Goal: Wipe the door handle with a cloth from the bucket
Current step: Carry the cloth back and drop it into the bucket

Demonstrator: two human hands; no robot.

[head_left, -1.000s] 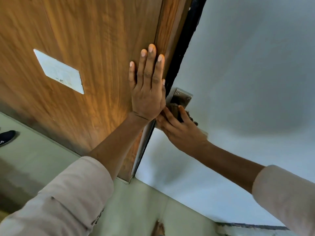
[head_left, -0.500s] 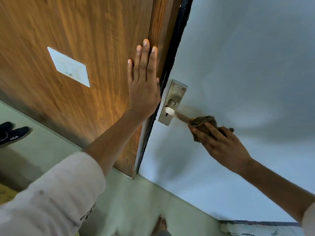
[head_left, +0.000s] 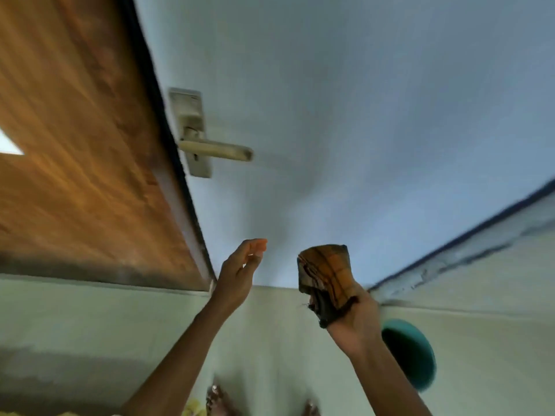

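Note:
The metal door handle [head_left: 214, 150] sticks out from its backplate on the pale blue-white door [head_left: 330, 100], bare and untouched. My right hand [head_left: 354, 319] is well below it, gripping a folded brown and orange cloth [head_left: 329, 276]. To the left of the cloth, my left hand [head_left: 240, 270] is raised with fingers loosely apart and nothing in it. A teal bucket [head_left: 411, 355] stands on the floor at the lower right, partly behind my right forearm.
A wooden panel [head_left: 75, 130] fills the left side next to the door's dark edge. The pale floor [head_left: 75, 319] lies below. My bare feet [head_left: 219, 400] show at the bottom edge. A wall base with a dark stripe [head_left: 465, 244] runs at the right.
My right hand has drawn the cloth off the handle and down. My left hand has left the wooden panel and dropped beside it. The view has tilted downward, showing the bucket.

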